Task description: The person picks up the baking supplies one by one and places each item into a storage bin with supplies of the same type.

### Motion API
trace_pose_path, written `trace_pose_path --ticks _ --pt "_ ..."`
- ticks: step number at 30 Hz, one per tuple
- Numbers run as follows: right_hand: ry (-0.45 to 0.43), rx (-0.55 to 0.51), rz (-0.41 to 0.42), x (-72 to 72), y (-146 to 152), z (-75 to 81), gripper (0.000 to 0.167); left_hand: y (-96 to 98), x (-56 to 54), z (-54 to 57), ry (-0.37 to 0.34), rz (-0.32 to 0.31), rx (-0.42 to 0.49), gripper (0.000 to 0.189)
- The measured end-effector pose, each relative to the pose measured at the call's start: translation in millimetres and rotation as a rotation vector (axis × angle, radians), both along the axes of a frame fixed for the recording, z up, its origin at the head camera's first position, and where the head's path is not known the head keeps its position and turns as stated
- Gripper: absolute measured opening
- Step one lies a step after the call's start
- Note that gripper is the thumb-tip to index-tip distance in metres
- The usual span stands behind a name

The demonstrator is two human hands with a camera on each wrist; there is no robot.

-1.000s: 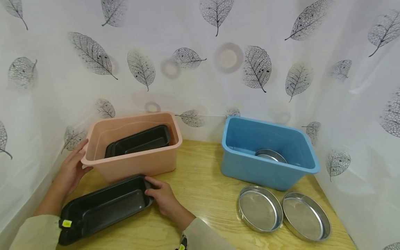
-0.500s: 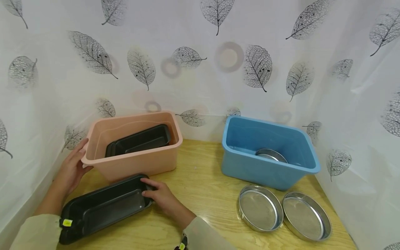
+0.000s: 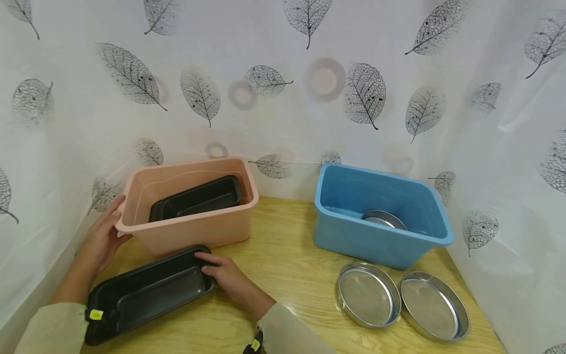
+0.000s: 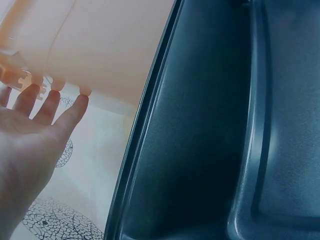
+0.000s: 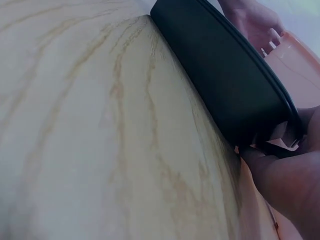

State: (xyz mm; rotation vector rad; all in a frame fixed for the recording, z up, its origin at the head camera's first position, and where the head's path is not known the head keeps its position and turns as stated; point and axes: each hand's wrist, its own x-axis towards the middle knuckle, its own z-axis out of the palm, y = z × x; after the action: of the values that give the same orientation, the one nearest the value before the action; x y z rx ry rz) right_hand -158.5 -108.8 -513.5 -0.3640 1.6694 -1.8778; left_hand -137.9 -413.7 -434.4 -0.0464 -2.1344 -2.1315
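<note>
A long black loaf pan [image 3: 159,295] lies in front of the pink bin [image 3: 194,233], its left end overlapped by the left cuff and wrist strap. My right hand [image 3: 234,280] grips its right end, index finger and thumb over the rim. The right wrist view shows the pan's outer side [image 5: 220,75] low over the wood, with the right hand [image 5: 290,180] curled at its end. My left hand [image 3: 102,238] touches the left end of the bin. In the left wrist view, the extended fingertips of that hand [image 4: 35,130] rest against the bin's pink wall [image 4: 105,45].
More black loaf pans [image 3: 203,197] sit stacked inside the pink bin. At right stands a blue bin [image 3: 371,241] holding a round metal pan [image 3: 383,219]. Two round metal pans [image 3: 369,295] lie side by side before it. A leaf-printed white sheet [image 3: 283,123] surrounds the table [image 3: 287,236].
My right hand has slid slightly left, its index finger reaching further over the loaf pan's end. The left hand and both bins have stayed in place.
</note>
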Motion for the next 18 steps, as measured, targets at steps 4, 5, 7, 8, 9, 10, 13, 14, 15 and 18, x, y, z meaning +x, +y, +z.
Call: trace_pose_path --ticks 4,5,7,8,9,10,13,14,15,18 --pt "0.009 0.01 0.011 -1.8 0 -0.9 0.041 -0.6 -0.8 -0.6 0.012 -0.016 0.003 0.057" --pt "0.014 0.011 0.012 -2.5 0 -1.5 0.042 -0.7 -1.0 -1.0 0.019 -0.024 0.007 0.057" --pt "0.031 0.019 0.01 -3.7 1 -2.6 0.046 -1.0 -1.3 -1.9 0.032 -0.039 0.012 0.056" --pt "0.041 0.021 0.008 -4.1 1 -2.8 0.049 -1.1 -1.6 -2.3 0.038 -0.045 0.016 0.056" --pt "0.049 0.02 0.001 -4.5 2 -2.6 0.052 -1.1 -1.7 -2.5 0.041 -0.048 0.021 0.056" --pt "0.054 0.017 -0.006 -4.8 3 -2.4 0.054 -1.2 -1.8 -2.7 0.042 -0.052 0.026 0.056" --pt "0.066 0.007 -0.021 -5.8 7 -1.3 0.061 -1.1 -2.0 -2.3 0.04 -0.054 0.04 0.057" --pt "0.07 0.005 -0.027 -6.2 8 -0.8 0.062 -1.0 -1.9 -1.9 0.038 -0.051 0.045 0.057" --pt "0.07 0.003 -0.03 -6.6 10 -0.4 0.063 -0.9 -1.7 -1.8 0.037 -0.051 0.046 0.057" --pt "0.069 -0.003 -0.036 -8.6 16 0.1 0.064 -0.7 -1.6 -1.4 0.037 -0.048 0.048 0.057"
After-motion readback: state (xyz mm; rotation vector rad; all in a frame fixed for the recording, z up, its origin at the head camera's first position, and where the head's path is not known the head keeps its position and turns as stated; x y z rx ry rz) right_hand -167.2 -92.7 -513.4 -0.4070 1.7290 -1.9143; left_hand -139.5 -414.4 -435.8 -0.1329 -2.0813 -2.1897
